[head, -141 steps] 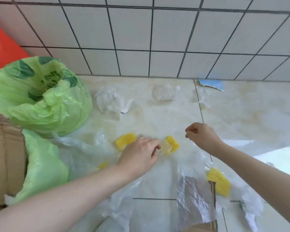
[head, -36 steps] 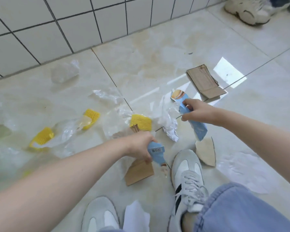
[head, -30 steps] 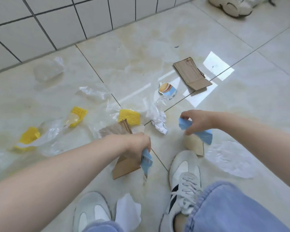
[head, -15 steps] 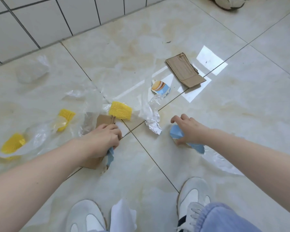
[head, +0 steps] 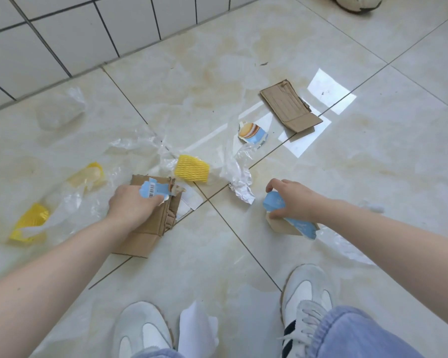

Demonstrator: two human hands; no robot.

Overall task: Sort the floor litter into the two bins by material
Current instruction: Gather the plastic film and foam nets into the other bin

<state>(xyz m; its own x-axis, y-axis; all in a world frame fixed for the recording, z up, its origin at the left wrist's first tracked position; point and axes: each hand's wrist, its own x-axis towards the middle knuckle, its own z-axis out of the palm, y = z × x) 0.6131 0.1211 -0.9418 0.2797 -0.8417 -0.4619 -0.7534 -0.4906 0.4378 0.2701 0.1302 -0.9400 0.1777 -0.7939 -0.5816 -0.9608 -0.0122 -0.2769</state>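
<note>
Left hand (head: 130, 205) fingers pinching blue barcode scrap (head: 151, 190) over cardboard (head: 150, 223), right hand (head: 292, 200) fingers gripping blue wrapper (head: 299, 223).

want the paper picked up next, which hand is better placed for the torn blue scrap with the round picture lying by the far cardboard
Right, probably. The right hand lies nearer the torn blue picture scrap, though it already holds a blue paper strip. The left hand is farther off, holding a barcode scrap.

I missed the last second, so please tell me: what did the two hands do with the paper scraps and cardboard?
The left hand, keeping its blue scrap, came down onto the cardboard piece. The right hand, keeping its blue strip, lowered onto a small cardboard scrap. The yellow nets stayed.
</note>
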